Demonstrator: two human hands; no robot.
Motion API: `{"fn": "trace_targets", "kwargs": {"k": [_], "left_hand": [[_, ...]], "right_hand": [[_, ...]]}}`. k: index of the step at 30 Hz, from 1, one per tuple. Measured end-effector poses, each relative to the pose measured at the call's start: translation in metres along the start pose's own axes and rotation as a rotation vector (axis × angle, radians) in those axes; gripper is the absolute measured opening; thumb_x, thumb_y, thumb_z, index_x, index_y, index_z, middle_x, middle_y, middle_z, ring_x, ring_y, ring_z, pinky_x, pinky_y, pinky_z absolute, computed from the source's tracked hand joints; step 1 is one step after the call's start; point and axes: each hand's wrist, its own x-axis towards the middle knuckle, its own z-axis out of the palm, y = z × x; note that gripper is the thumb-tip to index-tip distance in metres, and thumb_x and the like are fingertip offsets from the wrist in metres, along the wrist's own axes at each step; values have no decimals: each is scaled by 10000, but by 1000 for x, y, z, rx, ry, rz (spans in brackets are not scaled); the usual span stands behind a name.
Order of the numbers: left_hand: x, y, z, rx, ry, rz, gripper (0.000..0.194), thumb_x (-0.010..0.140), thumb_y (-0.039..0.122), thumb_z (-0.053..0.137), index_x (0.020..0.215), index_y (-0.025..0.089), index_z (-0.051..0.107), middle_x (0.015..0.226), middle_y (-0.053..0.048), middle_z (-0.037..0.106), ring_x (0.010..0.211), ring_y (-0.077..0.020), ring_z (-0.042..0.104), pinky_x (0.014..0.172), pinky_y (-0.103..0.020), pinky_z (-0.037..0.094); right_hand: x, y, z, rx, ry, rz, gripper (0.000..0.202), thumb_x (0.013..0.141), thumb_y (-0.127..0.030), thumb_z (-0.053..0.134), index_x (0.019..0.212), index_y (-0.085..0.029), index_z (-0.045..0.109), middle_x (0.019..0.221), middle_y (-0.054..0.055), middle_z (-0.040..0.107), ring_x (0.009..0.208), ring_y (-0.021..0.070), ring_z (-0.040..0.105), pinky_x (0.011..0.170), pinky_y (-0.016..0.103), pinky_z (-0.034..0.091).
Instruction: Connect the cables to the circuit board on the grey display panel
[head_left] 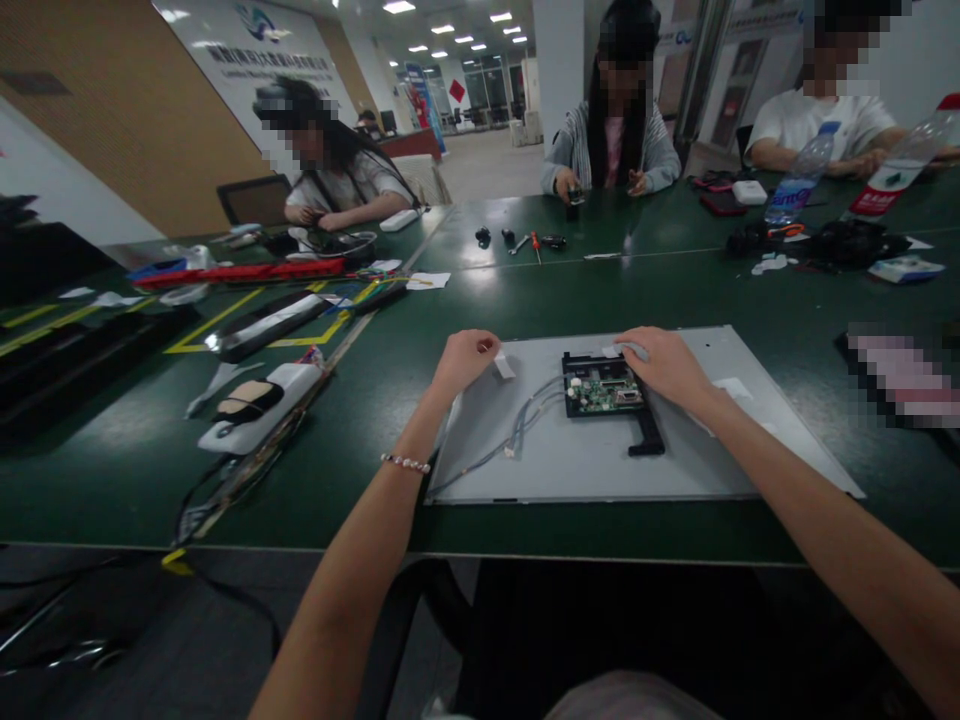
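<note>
A flat grey panel (697,460) lies on the green table in front of me. On it sits a black frame (646,432) with a green circuit board (606,394), and grey cables (523,418) run from its left side toward the panel's lower left corner. At the panel's upper left, my left hand (471,358) is closed in a pinch beside a small white strip (504,364); whether the fingers grip the strip is unclear. My right hand (661,362) rests at the frame's upper right corner, its fingertips near a whitish piece, their underside hidden.
Power strips (266,325) and a white device (262,408) with cables lie to the left. Small tools, including a red screwdriver (535,246), are beyond the panel. Bottles (801,180) stand far right, a phone (904,370) nearer. Three people sit across the table.
</note>
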Motion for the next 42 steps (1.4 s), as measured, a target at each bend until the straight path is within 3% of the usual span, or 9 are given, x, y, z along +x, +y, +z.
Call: {"fn": "trace_targets", "kwargs": {"k": [5,10,14,19,26,35,42], "left_hand": [[-3,16,-22,-348,-52,-84,238,758,356,641,825,134,699,724,-45,681,665,-139,603,620,-238,442],[-13,41,-38,-446,-468,-90,257,726,366,712,842,138,693,748,-44,704,665,-121,619,603,-220,415],[-18,55,-34,-362,-615,-114,243,705,331,720,849,138,695,691,-40,709,637,-135,635,564,-220,392],[-17,56,-28,-290,-630,-174,212,683,292,708,830,138,699,671,-44,710,639,-159,666,528,-217,382],[-21,61,-28,-288,-657,-228,179,666,267,696,792,143,676,677,-34,707,668,-167,694,531,-203,378],[-22,64,-22,-260,-650,-241,179,673,274,693,807,158,676,636,-36,697,649,-193,697,518,-220,405],[-22,57,-21,-284,-649,-165,135,679,238,672,783,153,674,632,-28,699,613,-164,690,500,-206,396]], "right_hand": [[0,-8,-1,25,37,-24,290,887,-176,479,1055,-154,715,1092,111,727,1062,261,650,957,446,496],[-2,-33,-5,48,30,-94,303,906,-170,474,1117,-168,692,1118,105,717,1068,251,642,965,450,499],[-7,-62,-5,86,-29,-206,321,925,-169,463,1174,-185,666,1159,98,700,1102,238,626,984,445,493],[-13,-86,-1,100,-131,-345,324,922,-177,490,1207,-177,646,1187,106,685,1135,244,603,1003,459,476],[-17,-99,2,107,-248,-519,319,893,-113,536,1182,-166,661,1231,104,670,1190,236,568,1029,440,442],[-19,-99,16,23,-275,-553,251,940,-138,516,1090,-165,715,1173,98,701,1150,240,590,1001,445,450],[-20,-101,20,-36,-266,-548,227,950,-138,521,1017,-187,732,1096,76,719,1069,220,620,960,413,469]]}}
